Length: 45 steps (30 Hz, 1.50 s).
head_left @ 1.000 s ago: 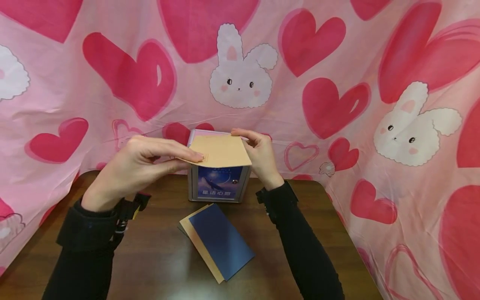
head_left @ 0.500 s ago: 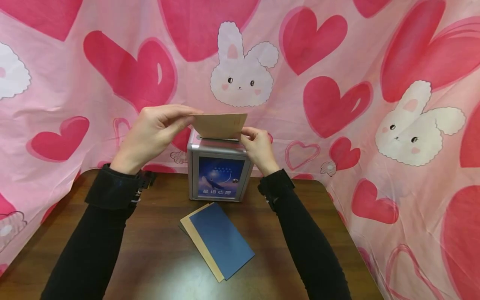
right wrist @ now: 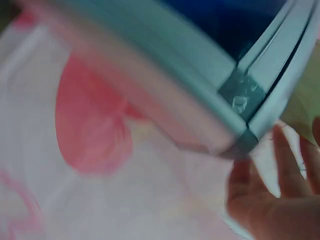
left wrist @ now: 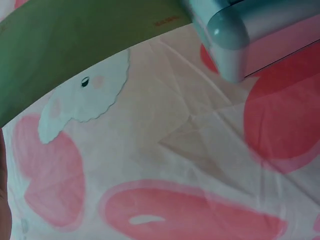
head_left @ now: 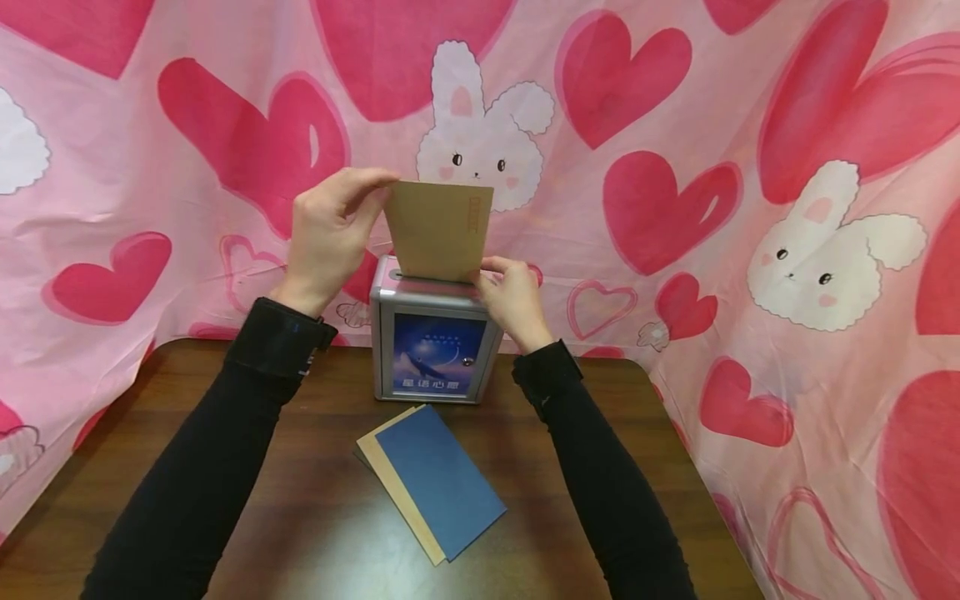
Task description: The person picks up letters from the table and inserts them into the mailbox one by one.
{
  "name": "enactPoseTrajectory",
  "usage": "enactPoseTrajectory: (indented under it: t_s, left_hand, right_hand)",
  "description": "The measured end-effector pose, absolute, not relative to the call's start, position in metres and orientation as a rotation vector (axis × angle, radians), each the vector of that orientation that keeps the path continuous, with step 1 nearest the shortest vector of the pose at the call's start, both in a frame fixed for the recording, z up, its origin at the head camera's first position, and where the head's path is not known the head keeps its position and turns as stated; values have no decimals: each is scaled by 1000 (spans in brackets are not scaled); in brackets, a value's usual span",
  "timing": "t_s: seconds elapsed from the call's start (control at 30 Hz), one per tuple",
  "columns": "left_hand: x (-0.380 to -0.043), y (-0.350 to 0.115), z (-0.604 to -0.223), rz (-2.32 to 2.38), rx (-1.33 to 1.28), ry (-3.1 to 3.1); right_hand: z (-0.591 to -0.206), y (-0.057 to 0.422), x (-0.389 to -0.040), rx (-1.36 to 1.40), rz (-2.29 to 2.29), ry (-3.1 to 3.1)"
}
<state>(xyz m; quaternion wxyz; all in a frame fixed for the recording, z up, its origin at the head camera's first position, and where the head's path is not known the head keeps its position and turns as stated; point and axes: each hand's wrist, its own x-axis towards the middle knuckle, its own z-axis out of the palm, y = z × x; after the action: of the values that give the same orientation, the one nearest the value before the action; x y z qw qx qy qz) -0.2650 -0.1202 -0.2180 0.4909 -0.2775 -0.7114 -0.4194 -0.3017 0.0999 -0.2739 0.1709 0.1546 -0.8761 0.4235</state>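
Observation:
A tan paper envelope [head_left: 441,233] stands upright on the top of a silver-framed box [head_left: 382,358] with a blue picture door. Its lower edge meets the box top at a slot; how far it reaches in, I cannot tell. My left hand [head_left: 330,233] pinches the envelope's upper left corner. At the lower right corner my right hand [head_left: 516,302] pinches its edge, close to the box. In the left wrist view the envelope [left wrist: 85,45] bows beside the box corner [left wrist: 230,40]. The right wrist view has my right hand [right wrist: 280,205] just past the box corner [right wrist: 245,100].
A blue envelope [head_left: 442,483] lies over a tan one [head_left: 405,492] on the brown wooden table [head_left: 300,467], in front of the box. Behind the table hangs a pink cloth [head_left: 517,225] with hearts and rabbits.
The envelope has tipped from nearly flat to upright over the box. My left hand has risen with its upper edge, while my right hand has stayed near the box's right side.

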Motion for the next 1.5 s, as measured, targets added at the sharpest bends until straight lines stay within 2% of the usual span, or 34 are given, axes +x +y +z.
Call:
enactPoseTrajectory:
  t_s: [0.47, 0.87, 1.1, 1.5]
  left_hand:
    - [-276, -111, -269, -1074, -629, -1802]
    - [-288, -112, -301, -954, -658, -2113]
    - [-290, -109, -309, -847, -617, -2364]
    - [-286, -105, -313, -775, -598, -2430]
  right_hand:
    - [-238, 88, -270, 635, 766, -2103]
    - [-276, 96, -289, 584, 584, -2296]
    - [-288, 97, -300, 500, 422, -2382]
    - [-299, 100, -299, 504, 423, -2401]
